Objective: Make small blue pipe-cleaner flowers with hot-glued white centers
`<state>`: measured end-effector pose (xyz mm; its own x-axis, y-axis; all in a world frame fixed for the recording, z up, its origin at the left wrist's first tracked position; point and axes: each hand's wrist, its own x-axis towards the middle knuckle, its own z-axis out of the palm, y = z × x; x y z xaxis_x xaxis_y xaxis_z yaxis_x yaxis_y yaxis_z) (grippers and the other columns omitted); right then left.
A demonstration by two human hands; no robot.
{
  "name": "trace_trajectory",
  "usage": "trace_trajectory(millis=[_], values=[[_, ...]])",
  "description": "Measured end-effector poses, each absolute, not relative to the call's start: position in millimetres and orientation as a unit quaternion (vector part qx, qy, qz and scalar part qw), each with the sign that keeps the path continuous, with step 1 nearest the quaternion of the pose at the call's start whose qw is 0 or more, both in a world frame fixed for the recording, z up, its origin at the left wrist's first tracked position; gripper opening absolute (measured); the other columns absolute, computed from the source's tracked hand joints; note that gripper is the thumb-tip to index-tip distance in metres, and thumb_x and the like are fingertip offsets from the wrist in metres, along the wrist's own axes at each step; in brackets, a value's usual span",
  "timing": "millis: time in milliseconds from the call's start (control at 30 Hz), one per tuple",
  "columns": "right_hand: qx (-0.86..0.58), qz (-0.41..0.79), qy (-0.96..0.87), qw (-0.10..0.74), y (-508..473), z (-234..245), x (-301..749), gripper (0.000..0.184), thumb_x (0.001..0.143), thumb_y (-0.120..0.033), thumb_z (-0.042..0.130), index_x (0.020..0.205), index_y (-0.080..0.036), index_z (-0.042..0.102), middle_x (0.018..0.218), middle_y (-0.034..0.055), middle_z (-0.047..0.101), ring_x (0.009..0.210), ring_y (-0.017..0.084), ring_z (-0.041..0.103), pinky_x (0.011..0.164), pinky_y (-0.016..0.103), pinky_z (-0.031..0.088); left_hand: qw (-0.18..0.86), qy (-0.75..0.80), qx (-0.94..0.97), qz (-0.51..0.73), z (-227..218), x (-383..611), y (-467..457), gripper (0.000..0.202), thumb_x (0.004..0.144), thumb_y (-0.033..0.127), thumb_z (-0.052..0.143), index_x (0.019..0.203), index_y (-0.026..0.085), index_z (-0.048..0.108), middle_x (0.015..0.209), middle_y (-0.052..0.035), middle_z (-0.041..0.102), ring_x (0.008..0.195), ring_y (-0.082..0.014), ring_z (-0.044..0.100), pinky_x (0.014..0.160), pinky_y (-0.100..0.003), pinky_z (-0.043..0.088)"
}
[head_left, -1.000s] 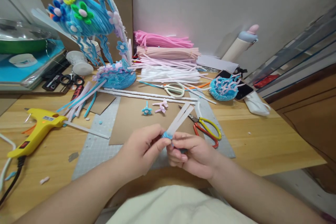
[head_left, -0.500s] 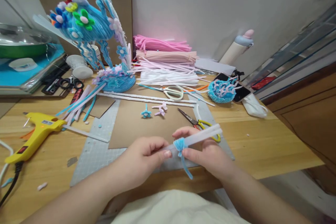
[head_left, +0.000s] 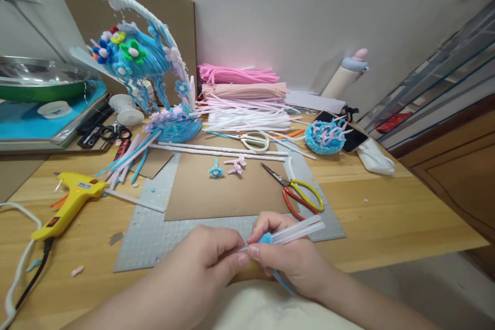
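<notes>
Close to my body, my left hand (head_left: 207,258) is closed on the near end of two translucent glue sticks (head_left: 299,230). A light-blue pipe cleaner (head_left: 266,237) is wound around the sticks, its loose tail hanging below. My right hand (head_left: 292,260) pinches at the wound part, fingertips almost touching the left thumb. Most of the winding is hidden behind the right fingers. Just beyond the hands lie scissors (head_left: 290,183) with red and yellow handles. A small blue flower (head_left: 216,169) and pink pipe-cleaner pieces (head_left: 236,166) rest on a cardboard sheet (head_left: 201,201).
A yellow glue gun (head_left: 71,198) lies at left with its cord. Behind stand a blue flower-covered pipe-cleaner model (head_left: 174,129) and pipe-cleaner bundles (head_left: 243,90). White-handled scissors (head_left: 255,141), a blue-pink round piece (head_left: 325,137) and a bottle (head_left: 344,75) are farther back.
Both hands have come lower and nearer my body with the sticks. The right fingers have closed over the blue winding, which showed openly before. The view has tilted slightly upward.
</notes>
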<state>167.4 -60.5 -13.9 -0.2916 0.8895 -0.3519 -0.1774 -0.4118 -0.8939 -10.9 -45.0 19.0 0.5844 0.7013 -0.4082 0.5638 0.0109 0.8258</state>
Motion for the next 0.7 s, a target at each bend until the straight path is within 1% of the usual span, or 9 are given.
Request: trace_trajectory(millis=[100,233,333,433,500,600,633,700], values=[[-0.457,0.711,-0.383,0.372,-62.1,-13.7,165.1,0.035,0.057,-0.039,0.080,0.067,-0.015,0.057,0.048,-0.0065,0.052,0.038,0.005,0.043,0.038,0.018,0.033,0.549,0.469,0.690,0.043,18.8,-16.5,-50.4,0.032,0.087,0.036,0.042,0.060,0.019,0.044,0.057,0.0068,0.035,0.056,-0.0106,0.033,0.049,-0.021,0.024],[-0.464,0.710,-0.377,0.373,-65.9,-15.6,161.8,0.038,0.054,-0.042,0.081,0.066,-0.015,0.058,0.049,-0.0067,0.051,0.039,0.005,0.042,0.039,0.018,0.032,0.558,0.480,0.676,0.039,22.3,-17.5,-53.6,0.034,0.086,0.039,0.042,0.059,0.019,0.041,0.057,0.0065,0.031,0.055,-0.0111,0.029,0.050,-0.023,0.023],[-0.475,0.707,-0.371,0.370,-68.5,-15.4,159.7,0.038,0.053,-0.044,0.081,0.065,-0.016,0.057,0.051,-0.0063,0.052,0.039,0.005,0.042,0.040,0.018,0.032,0.567,0.488,0.663,0.037,26.8,-14.2,-54.5,0.032,0.084,0.037,0.042,0.059,0.019,0.043,0.058,0.0057,0.031,0.057,-0.0116,0.030,0.051,-0.023,0.023],[-0.472,0.718,-0.364,0.359,-69.9,-14.5,159.5,0.037,0.053,-0.042,0.081,0.064,-0.016,0.057,0.051,-0.0060,0.053,0.038,0.005,0.042,0.039,0.019,0.032,0.574,0.492,0.653,0.036,29.6,-13.4,-55.0,0.031,0.081,0.039,0.043,0.058,0.018,0.046,0.059,0.0049,0.032,0.059,-0.0123,0.031,0.052,-0.023,0.024],[-0.466,0.721,-0.337,0.386,-71.1,-15.8,161.9,0.036,0.053,-0.039,0.082,0.064,-0.016,0.056,0.051,-0.0062,0.052,0.039,0.005,0.041,0.040,0.019,0.031,0.582,0.507,0.635,0.041,29.6,-17.6,-55.3,0.032,0.080,0.041,0.044,0.058,0.018,0.047,0.058,0.0049,0.033,0.058,-0.0122,0.032,0.052,-0.023,0.024],[-0.461,0.702,-0.294,0.456,-74.2,-20.4,170.4,0.034,0.056,-0.034,0.082,0.064,-0.017,0.054,0.055,-0.0062,0.054,0.043,0.004,0.040,0.044,0.018,0.029,0.606,0.529,0.593,0.043,26.2,-33.2,-58.1,0.033,0.081,0.043,0.044,0.061,0.018,0.049,0.053,0.0061,0.034,0.053,-0.0112,0.032,0.048,-0.021,0.024],[-0.459,0.699,-0.298,0.461,-75.0,-21.9,174.2,0.032,0.058,-0.033,0.081,0.064,-0.017,0.054,0.056,-0.0061,0.054,0.043,0.004,0.040,0.044,0.018,0.028,0.609,0.531,0.588,0.037,24.3,-40.4,-60.1,0.032,0.081,0.044,0.046,0.061,0.018,0.051,0.052,0.0063,0.034,0.051,-0.0109,0.032,0.047,-0.020,0.024],[-0.451,0.702,-0.318,0.450,-74.7,-23.2,182.9,0.029,0.061,-0.031,0.080,0.067,-0.017,0.056,0.058,-0.0052,0.054,0.045,0.005,0.041,0.045,0.019,0.029,0.582,0.546,0.601,0.052,19.6,-56.5,-65.8,0.030,0.078,0.041,0.053,0.061,0.017,0.058,0.056,0.0044,0.043,0.057,-0.0116,0.039,0.050,-0.019,0.028]])
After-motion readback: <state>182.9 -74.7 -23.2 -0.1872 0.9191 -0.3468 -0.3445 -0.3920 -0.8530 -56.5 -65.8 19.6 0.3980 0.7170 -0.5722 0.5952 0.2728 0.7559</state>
